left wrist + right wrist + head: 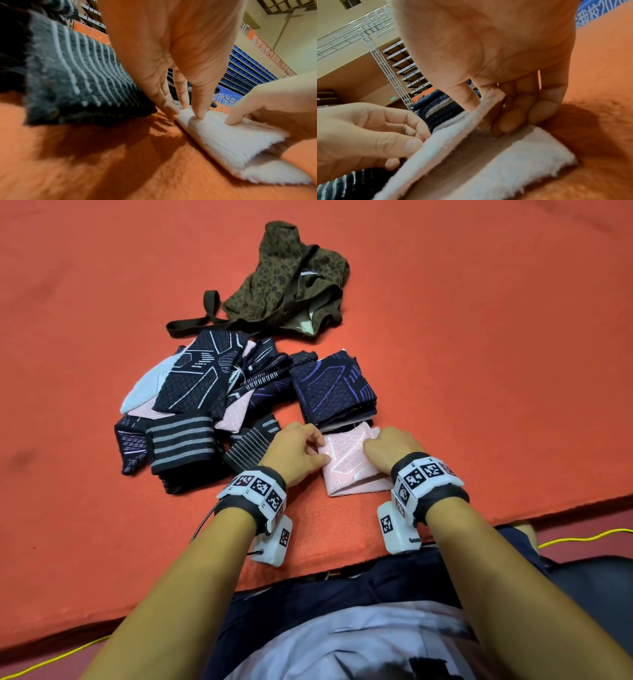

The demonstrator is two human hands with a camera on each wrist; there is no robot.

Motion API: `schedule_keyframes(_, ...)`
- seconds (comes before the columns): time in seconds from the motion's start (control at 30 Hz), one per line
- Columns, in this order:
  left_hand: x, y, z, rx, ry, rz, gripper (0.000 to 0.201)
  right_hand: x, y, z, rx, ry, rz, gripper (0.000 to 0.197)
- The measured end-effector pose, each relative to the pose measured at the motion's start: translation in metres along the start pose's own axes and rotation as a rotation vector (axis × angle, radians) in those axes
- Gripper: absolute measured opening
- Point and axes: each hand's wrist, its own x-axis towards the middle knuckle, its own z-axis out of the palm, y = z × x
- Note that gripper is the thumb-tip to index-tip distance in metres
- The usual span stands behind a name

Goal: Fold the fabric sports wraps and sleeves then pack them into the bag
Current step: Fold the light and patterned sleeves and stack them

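Left hand (297,451), right hand (391,447), pinching pink sleeve (352,465) between

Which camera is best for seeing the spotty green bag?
The head view. It shows the whole spotty green bag lying crumpled on the orange mat, beyond the wraps. Neither wrist view shows the bag, only hands and the pink wrap.

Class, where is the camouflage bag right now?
In the head view the camouflage bag lies at the far centre of the orange mat, just beyond the dark wraps pile.
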Motion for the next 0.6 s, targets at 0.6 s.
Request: schedule_keyframes(0.6, -0.001, 0.0023, 0.0054, 0.05, -0.045, -0.003, 0.026, -0.008, -0.0018, 0.0013, -0.096, 0.071, 0.043, 0.028)
